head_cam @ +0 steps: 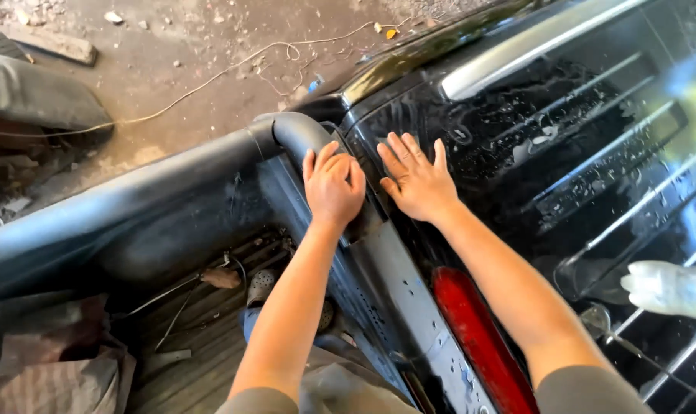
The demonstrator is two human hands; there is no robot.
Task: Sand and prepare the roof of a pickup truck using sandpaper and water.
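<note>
I look down at the back of a black pickup truck cab. My left hand [333, 184] lies curled over the black tubular roll bar [286, 138] where it bends beside the cab. My right hand [417, 179] presses flat, fingers spread, on the wet black cab roof [562, 146]. Neither hand holds anything. A red brake light strip [482, 337] runs below my right forearm on the cab's rear edge.
Another person's white-gloved hand [666, 287] rests on the roof at the right, near a thin metal tool [616, 333]. The truck bed [202, 337] below holds cloth sacks [49, 360], rods and a sandal. Dirt ground with a light cord [210, 77] lies beyond.
</note>
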